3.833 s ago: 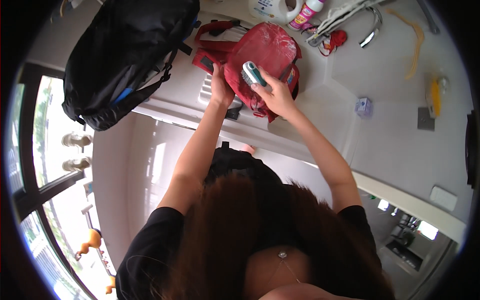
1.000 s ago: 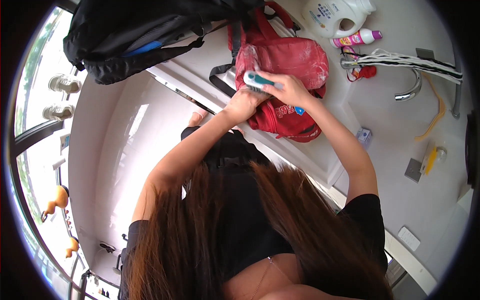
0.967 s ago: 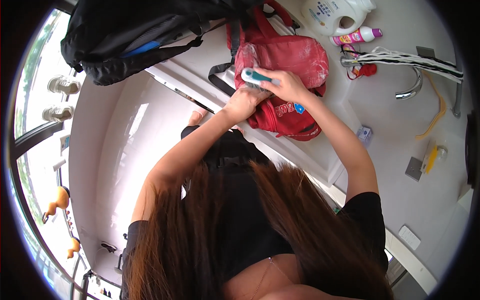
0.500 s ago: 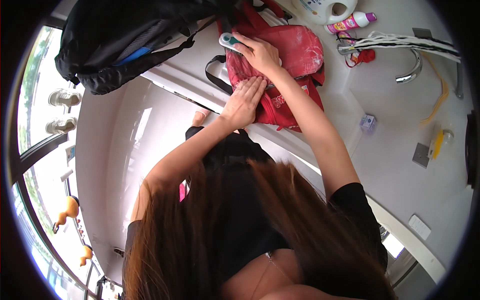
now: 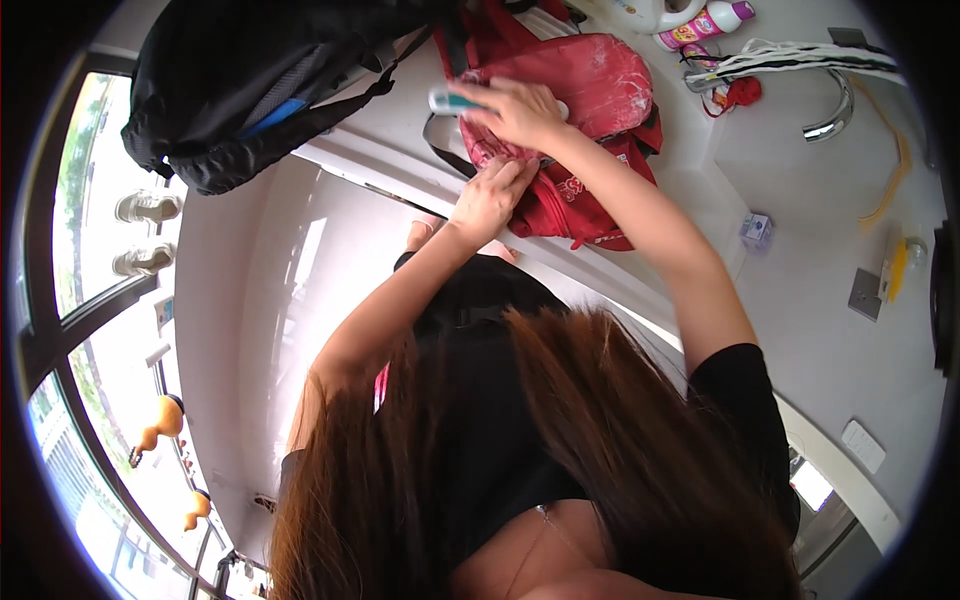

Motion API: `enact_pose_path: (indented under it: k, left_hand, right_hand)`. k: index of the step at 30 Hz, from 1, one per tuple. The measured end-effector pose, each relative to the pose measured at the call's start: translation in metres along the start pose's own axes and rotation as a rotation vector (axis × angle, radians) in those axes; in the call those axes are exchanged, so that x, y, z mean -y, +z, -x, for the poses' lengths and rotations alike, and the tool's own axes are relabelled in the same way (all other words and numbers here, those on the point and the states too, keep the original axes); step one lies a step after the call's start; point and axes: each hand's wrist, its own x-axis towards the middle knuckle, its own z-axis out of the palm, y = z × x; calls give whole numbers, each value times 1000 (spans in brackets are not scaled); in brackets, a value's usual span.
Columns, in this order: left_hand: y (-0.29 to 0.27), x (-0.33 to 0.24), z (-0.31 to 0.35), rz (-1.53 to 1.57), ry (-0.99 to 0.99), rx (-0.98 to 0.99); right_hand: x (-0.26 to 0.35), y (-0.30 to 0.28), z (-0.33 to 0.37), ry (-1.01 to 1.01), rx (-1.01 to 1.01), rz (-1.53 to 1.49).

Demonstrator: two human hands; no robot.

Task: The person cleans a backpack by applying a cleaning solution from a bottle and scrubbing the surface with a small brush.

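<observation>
A red backpack (image 5: 610, 85) lies on the white counter, with whitish, foam-like streaks over its upper panel. My right hand (image 5: 527, 115) is closed round a white and green scrub brush (image 5: 452, 101) on the bag. Motion smears the fingers and the brush, and its bristles are hidden beneath. Lower on the bag, my left hand (image 5: 488, 203) has its fingers bent and pressed together on the red fabric, gripping it near the front pocket. A black strap (image 5: 450, 148) hangs off the bag's left side.
A large black backpack (image 5: 240, 90) stands at the far left. Beyond the red bag are a white jug (image 5: 640, 12) and a white and pink bottle (image 5: 700, 28). A curved metal faucet (image 5: 838, 112), bundled cables (image 5: 800, 58) and a small box (image 5: 756, 230) are on the right.
My right hand and the brush have shifted slightly downward over the bag. My left hand's fingers, flatter before, are now bent on the fabric. The whole view has shifted a little.
</observation>
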Motion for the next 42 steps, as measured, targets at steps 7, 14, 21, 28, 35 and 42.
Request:
enact_pose_path:
  k: [7,14,21,28,35,42]
  left_hand:
    - [0,5,3,-5,-30,-54]
    - [4,1,-1,4,-8,-63]
    - [-9,2,-7,57,5,-28]
    - [-57,74,-66,-120,38,-136]
    - [-77,49,-54,40,107,520]
    - [-48,63,-90,268,505,664]
  right_hand:
    - [5,-34,-26,254,-69,-170]
    - [2,-11,47,198,21,-71]
    - [-15,-18,-46,497,-269,-208]
    - [-78,-27,36,564,-513,-764]
    - [-80,-43,80,643,-549,-456]
    - [29,-34,61,523,-108,-295]
